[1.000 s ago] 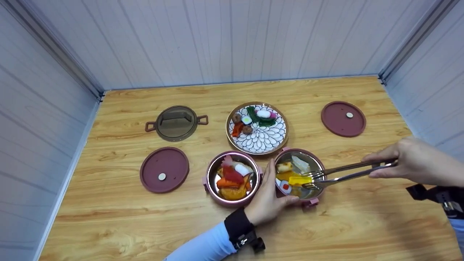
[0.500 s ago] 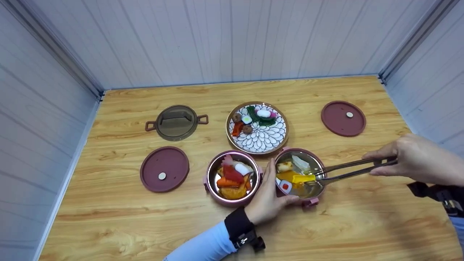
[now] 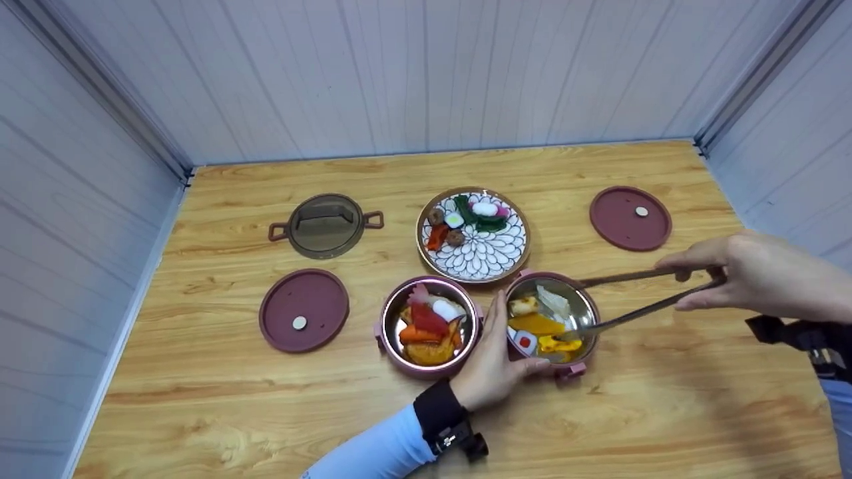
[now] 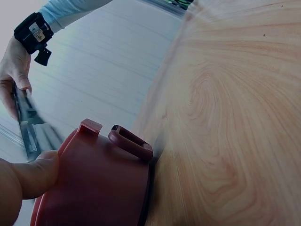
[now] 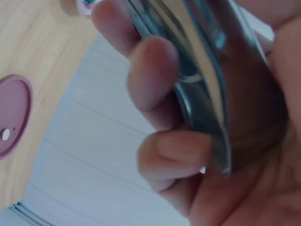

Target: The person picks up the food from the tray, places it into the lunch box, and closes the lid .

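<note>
Gripping long, slim metal tongs (image 3: 639,311) in the curled fingers of the right hand (image 3: 765,276), with both tong arms spread apart: one at the far right rim of a round, dusky-pink bowl with a shiny metal lining (image 3: 587,307), the other reaching down inside. Lying in the near part of that bowl, at the lower arm's tip: a small, bright yellow food piece (image 3: 558,344), impossible to tell whether touched. Beside it, a white square piece with a red centre (image 3: 524,342). Bracing the bowl's left wall with the straight fingers of the left hand (image 3: 489,369), thumb on the near rim. Just left, on the wood-grain surface (image 3: 219,399), a matching round, dusky-pink bowl of red and orange pieces (image 3: 426,373); just beyond, a round, brown-rimmed plate with white petal patterning (image 3: 482,261).
</note>
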`<action>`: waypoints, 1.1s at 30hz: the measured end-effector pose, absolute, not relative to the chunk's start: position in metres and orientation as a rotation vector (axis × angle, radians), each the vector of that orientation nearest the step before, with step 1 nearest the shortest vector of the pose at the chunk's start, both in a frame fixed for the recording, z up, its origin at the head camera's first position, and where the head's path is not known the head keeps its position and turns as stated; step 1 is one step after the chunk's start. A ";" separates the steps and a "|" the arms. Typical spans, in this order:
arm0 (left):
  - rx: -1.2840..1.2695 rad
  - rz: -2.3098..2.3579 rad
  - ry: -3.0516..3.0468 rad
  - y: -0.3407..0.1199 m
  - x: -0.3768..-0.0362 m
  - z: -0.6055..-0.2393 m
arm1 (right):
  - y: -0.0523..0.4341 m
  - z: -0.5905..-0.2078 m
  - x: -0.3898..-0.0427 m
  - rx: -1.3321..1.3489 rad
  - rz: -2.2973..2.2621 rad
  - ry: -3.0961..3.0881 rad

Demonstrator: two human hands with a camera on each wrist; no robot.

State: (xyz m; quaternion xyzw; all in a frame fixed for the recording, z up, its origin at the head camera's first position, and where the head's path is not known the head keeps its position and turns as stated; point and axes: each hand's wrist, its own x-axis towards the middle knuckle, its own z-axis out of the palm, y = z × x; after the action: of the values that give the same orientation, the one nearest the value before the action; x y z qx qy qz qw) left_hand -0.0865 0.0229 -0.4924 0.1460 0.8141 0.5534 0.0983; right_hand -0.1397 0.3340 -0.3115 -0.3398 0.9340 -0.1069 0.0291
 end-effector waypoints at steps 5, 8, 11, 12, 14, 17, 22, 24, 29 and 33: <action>0.420 1.629 2.404 0.024 -0.086 -0.492 | 0.337 -0.318 -0.142 -1.050 -0.457 3.000; 0.403 1.617 2.398 0.024 -0.086 -0.492 | 0.334 -0.324 -0.146 -0.957 -0.486 3.023; 0.389 1.620 2.393 0.025 -0.086 -0.493 | 0.330 -0.331 -0.151 -0.851 -0.451 3.040; 0.390 1.623 2.393 0.025 -0.086 -0.493 | 0.328 -0.333 -0.153 -0.799 -0.441 3.036; 0.392 1.623 2.398 0.025 -0.086 -0.493 | 0.325 -0.339 -0.159 -0.745 -0.402 3.013; 0.392 1.627 2.391 0.024 -0.086 -0.492 | 0.318 -0.350 -0.170 -0.696 -0.361 2.960; 0.384 1.622 2.379 0.023 -0.087 -0.490 | 0.302 -0.372 -0.188 -0.750 -0.351 2.972; 0.378 1.618 2.380 0.023 -0.087 -0.491 | 0.295 -0.378 -0.195 -0.812 -0.357 2.988; 0.373 1.612 2.382 0.022 -0.086 -0.490 | 0.274 -0.387 -0.212 -0.927 -0.320 2.985; 0.383 1.620 2.384 0.023 -0.086 -0.491 | 0.257 -0.390 -0.226 -0.963 -0.271 2.967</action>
State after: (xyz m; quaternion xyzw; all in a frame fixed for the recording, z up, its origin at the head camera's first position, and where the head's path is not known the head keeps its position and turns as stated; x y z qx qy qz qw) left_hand -0.0865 0.0226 -0.4907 0.1309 0.8143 0.5533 0.1165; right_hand -0.2260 0.2566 -0.3897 -0.3076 0.9476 -0.0865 0.0051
